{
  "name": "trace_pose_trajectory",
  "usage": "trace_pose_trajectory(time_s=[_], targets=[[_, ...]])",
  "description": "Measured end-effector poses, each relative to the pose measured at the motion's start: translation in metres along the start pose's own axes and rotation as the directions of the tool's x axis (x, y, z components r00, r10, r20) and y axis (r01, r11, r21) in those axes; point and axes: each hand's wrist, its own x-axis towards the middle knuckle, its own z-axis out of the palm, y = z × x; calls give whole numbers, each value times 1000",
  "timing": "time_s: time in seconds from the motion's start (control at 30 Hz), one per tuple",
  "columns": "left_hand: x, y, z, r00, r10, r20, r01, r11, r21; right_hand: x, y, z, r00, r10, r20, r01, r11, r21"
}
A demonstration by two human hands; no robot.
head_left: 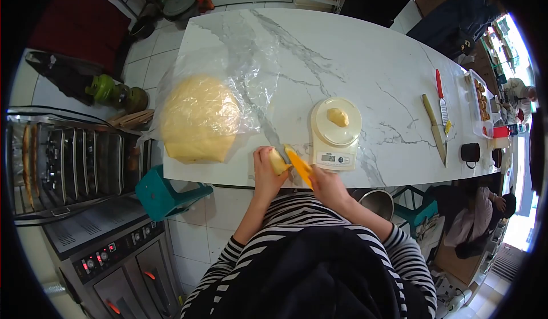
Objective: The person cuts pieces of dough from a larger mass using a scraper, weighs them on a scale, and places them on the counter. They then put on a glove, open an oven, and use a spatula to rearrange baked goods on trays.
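Note:
My left hand [265, 173] is closed around a piece of pale yellow dough [278, 162] at the table's near edge. Just beside it, my right hand [329, 186] grips an orange dough scraper [299, 167], whose tip points up and left close to that dough. Right of the scraper stands a white kitchen scale [335, 153] with a lit display; a small lump of dough [338, 117] rests on its round pan. To the left lies a large mound of dough [197, 122], mostly covered by a clear plastic sheet [251, 90].
On the marble table's [377, 50] right side lie a long knife [436, 130], a red-handled grater [441, 97] and a plastic tray of food [481, 105]. A teal stool [168, 193] and an oven [120, 267] stand at left. Another person [474, 216] is at right.

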Motion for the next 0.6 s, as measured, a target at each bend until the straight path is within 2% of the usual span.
trace_pose_trajectory(time_s=[0.03, 0.07, 0.1, 0.17, 0.2, 0.23, 0.3, 0.37, 0.4, 0.43, 0.47, 0.5, 0.57, 0.6], targets=[[4, 11, -6, 997, -65, 39, 65, 998, -5, -7, 7, -8, 1000, 7, -4, -7, 1000, 5], [10, 20, -10, 989, -125, 78, 126, 992, -8, -12, 16, -16, 991, 99, -90, -83, 982, 168], [16, 25, -12, 990, -117, 82, 118, 993, -7, -15, 22, -24, 967, 198, -160, -137, 934, 330], [27, 31, -13, 973, -22, 230, -46, 956, 289, -18, 17, -54, 887, 284, -365, -138, 916, 377], [31, 25, -8, 971, -13, 238, -57, 956, 288, -20, 27, -57, 834, 316, -452, -92, 888, 451], [36, 16, 0, 951, -8, 310, -107, 930, 352, -23, 30, -64, 826, 323, -462, -93, 886, 454], [50, 12, 8, 920, 16, 391, -187, 895, 404, -31, 31, -79, 693, 378, -614, -124, 901, 415], [67, 24, 12, 881, -181, 437, 65, 961, 267, -42, 39, -83, 632, 388, -671, -113, 903, 415], [75, 35, 15, 879, -169, 445, 51, 963, 265, -48, 46, -82, 599, 420, -682, -89, 881, 465], [84, 49, 19, 948, 18, 318, -76, 982, 171, -53, 52, -80, 568, 452, -688, -61, 857, 512], [89, 59, 25, 967, 195, 165, -212, 973, 94, -57, 55, -78, 560, 457, -691, -62, 855, 515], [95, 67, 34, 965, 201, 169, -218, 972, 92, -60, 58, -76, 546, 479, -688, -71, 844, 531], [102, 81, 54, 921, 384, 60, -386, 922, 27, -64, 62, -73, 525, 500, -689, -77, 834, 547], [105, 86, 65, 918, 391, 62, -393, 919, 24, -64, 63, -72, 526, 510, -681, -75, 825, 560]])
